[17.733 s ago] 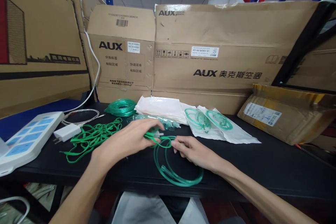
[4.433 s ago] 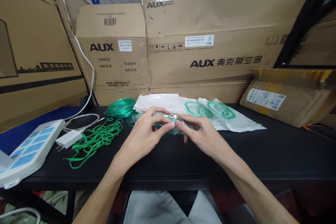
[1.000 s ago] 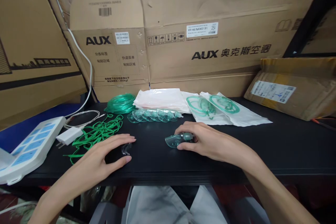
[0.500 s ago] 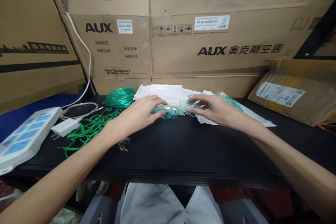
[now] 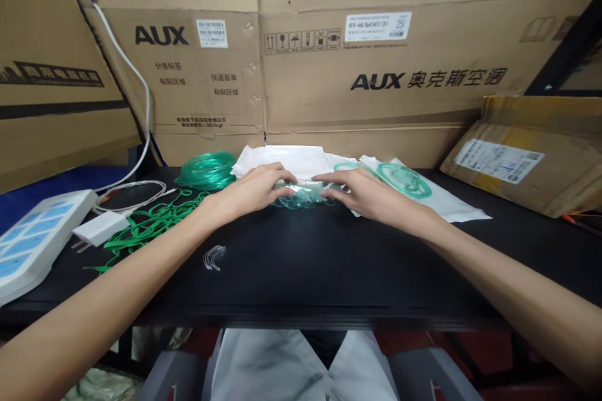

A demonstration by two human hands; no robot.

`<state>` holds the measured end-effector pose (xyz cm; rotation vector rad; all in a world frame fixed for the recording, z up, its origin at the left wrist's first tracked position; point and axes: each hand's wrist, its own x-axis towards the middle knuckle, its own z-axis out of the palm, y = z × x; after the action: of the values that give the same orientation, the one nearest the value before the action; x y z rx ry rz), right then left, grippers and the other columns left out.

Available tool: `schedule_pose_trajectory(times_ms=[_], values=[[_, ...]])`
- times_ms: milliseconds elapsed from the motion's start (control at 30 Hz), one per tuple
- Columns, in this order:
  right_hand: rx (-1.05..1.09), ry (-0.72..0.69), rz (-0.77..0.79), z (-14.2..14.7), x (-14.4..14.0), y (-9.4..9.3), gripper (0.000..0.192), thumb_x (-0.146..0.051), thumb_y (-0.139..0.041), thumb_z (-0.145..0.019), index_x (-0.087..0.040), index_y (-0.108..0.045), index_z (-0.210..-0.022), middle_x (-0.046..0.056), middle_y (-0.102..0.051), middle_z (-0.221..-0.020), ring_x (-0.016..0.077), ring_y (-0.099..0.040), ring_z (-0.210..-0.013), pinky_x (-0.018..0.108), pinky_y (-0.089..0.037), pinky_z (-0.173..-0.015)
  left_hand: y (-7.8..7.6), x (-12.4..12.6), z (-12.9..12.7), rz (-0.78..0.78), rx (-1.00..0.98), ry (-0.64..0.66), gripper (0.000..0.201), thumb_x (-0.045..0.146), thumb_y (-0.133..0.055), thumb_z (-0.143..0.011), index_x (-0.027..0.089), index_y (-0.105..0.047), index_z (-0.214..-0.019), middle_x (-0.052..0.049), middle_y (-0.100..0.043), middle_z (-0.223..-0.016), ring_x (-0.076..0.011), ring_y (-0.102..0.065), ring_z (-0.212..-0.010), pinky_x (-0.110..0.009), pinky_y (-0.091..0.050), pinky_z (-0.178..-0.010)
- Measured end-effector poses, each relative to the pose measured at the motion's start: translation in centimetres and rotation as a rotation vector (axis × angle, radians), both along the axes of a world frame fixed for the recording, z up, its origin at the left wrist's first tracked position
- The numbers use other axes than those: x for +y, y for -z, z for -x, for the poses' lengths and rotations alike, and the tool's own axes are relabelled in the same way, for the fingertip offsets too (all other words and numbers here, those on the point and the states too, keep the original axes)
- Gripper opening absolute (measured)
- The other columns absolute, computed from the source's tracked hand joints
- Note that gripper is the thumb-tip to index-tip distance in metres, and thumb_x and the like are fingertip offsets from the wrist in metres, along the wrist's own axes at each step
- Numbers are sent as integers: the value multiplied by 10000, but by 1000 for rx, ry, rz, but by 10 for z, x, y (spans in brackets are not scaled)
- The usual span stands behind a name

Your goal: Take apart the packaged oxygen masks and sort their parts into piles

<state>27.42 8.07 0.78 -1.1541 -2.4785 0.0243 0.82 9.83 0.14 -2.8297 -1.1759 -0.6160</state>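
Head view: the left hand (image 5: pixel 256 191) and the right hand (image 5: pixel 362 194) both lie on the row of clear green masks (image 5: pixel 303 195) at the far middle of the black table (image 5: pixel 329 263), fingers curved loosely over its two ends, though whether they actually grip it I cannot tell. Just behind the masks lie white pouches (image 5: pixel 282 156), and to their right a bagged green tube set (image 5: pixel 404 180). Left of the masks sit a green tubing coil (image 5: pixel 207 169) and green straps (image 5: pixel 150 225); nearer than the masks lie small wire clips (image 5: pixel 212 258).
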Motion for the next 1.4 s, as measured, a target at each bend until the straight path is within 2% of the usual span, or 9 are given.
schedule_pose_trajectory(times_ms=[333, 533, 667, 733, 833, 933, 1033, 1167, 1400], values=[[-178, -18, 23, 1, 14, 9, 432, -358, -471, -1052, -240, -601, -1448, 134, -744, -1249, 291, -698, -1136, 355, -505, -943, -1, 3, -1, 8, 14, -3, 342, 413, -539, -1025, 194, -701, -1231, -86, -681, -1186, -262, -638, -1113, -364, -459, -1009], [-234, -19, -91, 9, 2, 17, 465, -313, -472, -1050, -174, -537, -1489, 170, -726, -1241, 299, -710, -1086, 375, -511, -948, 0, 0, -1, 13, 9, -16, 366, 439, -515, -1029, 200, -692, -1242, -86, -677, -1203, -248, -649, -1072, -365, -468, -1003], [-139, -3, -194, 2, -7, 3, 470, -368, -420, -1073, -182, -547, -1486, 161, -658, -1371, 308, -657, -1202, 402, -488, -1017, 0, 0, -1, 18, 14, -17, 380, 437, -505, -1034, 192, -692, -1257, -94, -669, -1202, -263, -648, -1088, -375, -467, -1000], [-119, 72, -228, -10, -7, -8, 451, -381, -385, -1082, -167, -642, -1383, 146, -679, -1341, 299, -649, -1212, 393, -466, -1046, 0, 0, -2, 22, 18, -15, 380, 439, -507, -1034, 197, -692, -1262, -94, -670, -1199, -269, -646, -1100, -374, -465, -998], [-252, 320, -147, -36, -1, -18, 447, -411, -370, -1080, -171, -694, -1273, 137, -708, -1270, 300, -666, -1170, 392, -475, -1017, 0, -1, -1, 23, 19, -10, 373, 430, -506, -1040, 199, -690, -1267, -98, -664, -1217, -269, -644, -1119, -369, -459, -1003], [-317, 483, -103, -59, 12, -10, 466, -461, -476, -1035, -138, -652, -1322, 207, -672, -1293, 371, -665, -1155, 462, -504, -960, 1, -1, -1, 15, 17, -11, 369, 412, -496, -1048, 196, -682, -1282, -104, -660, -1231, -270, -646, -1129, -368, -461, -997], [-332, 588, -81, -68, 27, 6, 587, -558, -512, -998, -132, -586, -1397, 245, -604, -1394, 410, -585, -1277, 513, -480, -1009, 1, -2, -2, 8, 22, -9, 367, 407, -488, -1053, 201, -680, -1288, -102, -662, -1229, -265, -656, -1116, -363, -471, -981], [-330, 658, -28, -69, 42, 17, 636, -570, -417, -1030, -184, -464, -1533, 229, -483, -1550, 409, -534, -1358, 541, -420, -1086, -1, -2, -2, 6, 37, -4, 369, 417, -485, -1054, 213, -673, -1297, -99, -659, -1238, -261, -661, -1115, -357, -478, -966], [-326, 729, 54, -91, 49, 18, 578, -473, -353, -1074, -174, -428, -1563, 223, -634, -1381, 391, -608, -1274, 574, -446, -1040, -3, -5, -3, 10, 47, 0, 376, 437, -476, -1054, 233, -669, -1305, -97, -657, -1232, -272, -663, -1112, -365, -478, -968]])
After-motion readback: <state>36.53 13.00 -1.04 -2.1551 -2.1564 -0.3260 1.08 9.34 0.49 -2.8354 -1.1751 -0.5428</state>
